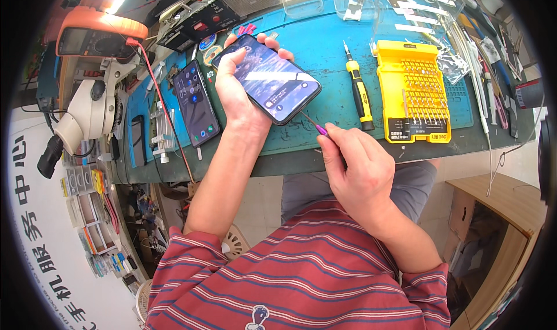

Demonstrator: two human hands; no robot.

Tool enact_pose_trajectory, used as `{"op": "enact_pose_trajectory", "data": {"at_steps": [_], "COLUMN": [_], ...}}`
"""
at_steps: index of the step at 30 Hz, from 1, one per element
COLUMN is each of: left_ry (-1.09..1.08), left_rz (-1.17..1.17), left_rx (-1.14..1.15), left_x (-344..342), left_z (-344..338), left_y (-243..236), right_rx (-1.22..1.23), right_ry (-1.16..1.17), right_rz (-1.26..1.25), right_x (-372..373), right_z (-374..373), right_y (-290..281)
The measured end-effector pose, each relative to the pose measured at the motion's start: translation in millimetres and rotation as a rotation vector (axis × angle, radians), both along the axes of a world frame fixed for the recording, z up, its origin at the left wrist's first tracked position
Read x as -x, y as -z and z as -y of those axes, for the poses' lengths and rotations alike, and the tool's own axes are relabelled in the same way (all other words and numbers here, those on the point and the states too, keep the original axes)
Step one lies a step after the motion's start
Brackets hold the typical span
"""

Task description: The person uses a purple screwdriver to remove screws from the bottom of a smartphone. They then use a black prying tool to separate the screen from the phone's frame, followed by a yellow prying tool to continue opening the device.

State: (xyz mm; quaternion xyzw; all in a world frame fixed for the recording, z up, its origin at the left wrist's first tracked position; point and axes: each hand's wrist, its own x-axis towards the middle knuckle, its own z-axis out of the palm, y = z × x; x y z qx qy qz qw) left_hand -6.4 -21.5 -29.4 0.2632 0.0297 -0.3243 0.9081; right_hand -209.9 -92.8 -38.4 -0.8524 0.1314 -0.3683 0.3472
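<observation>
My left hand [232, 95] is wrapped round a smartphone [275, 83] with its screen lit and facing up. The phone tilts above the blue work mat, its bottom edge toward my right hand. Between the thumb and fingers of my right hand [360, 165] is a thin screwdriver with a purple handle [322, 130]. Its slender shaft reaches to the phone's bottom edge; whether the tip touches cannot be made out. A second lit phone [196, 104] lies left of my left forearm. To the right, a yellow and black screwdriver [360, 89] rests on the mat.
A yellow bit case [413, 92] lies open at the right. An orange multimeter [98, 34] and a microscope [96, 101] crowd the left, with a red lead [154, 78] hanging down. Clear plastic trays [303, 4] sit at the back of the blue mat [331, 57]. A wooden cabinet [499, 196] stands lower right.
</observation>
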Motion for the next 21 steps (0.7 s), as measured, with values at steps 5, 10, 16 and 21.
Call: {"op": "enact_pose_trajectory", "data": {"at_steps": [5,10,16,21], "left_ry": [-0.028,-0.041,0.006,0.038], "left_rz": [0.035,0.048,0.023,0.009], "left_rx": [-0.029,-0.031,0.048,0.118], "left_x": [4.1,6.3,3.7,0.6], "left_z": [1.8,2.4,-0.7,-4.7], "left_y": [-3.8,-5.2,-3.2,-2.0], "right_rx": [0.005,-0.018,-0.186,-0.683], "right_ry": [-0.002,0.025,-0.037,-0.203], "right_rz": [-0.029,-0.008,-0.111,-0.063], "right_x": [0.3,-1.1,8.2,18.8], "right_z": [0.4,-1.6,-1.4,-4.6], "right_y": [-4.3,-2.8,-14.8,-21.9]}}
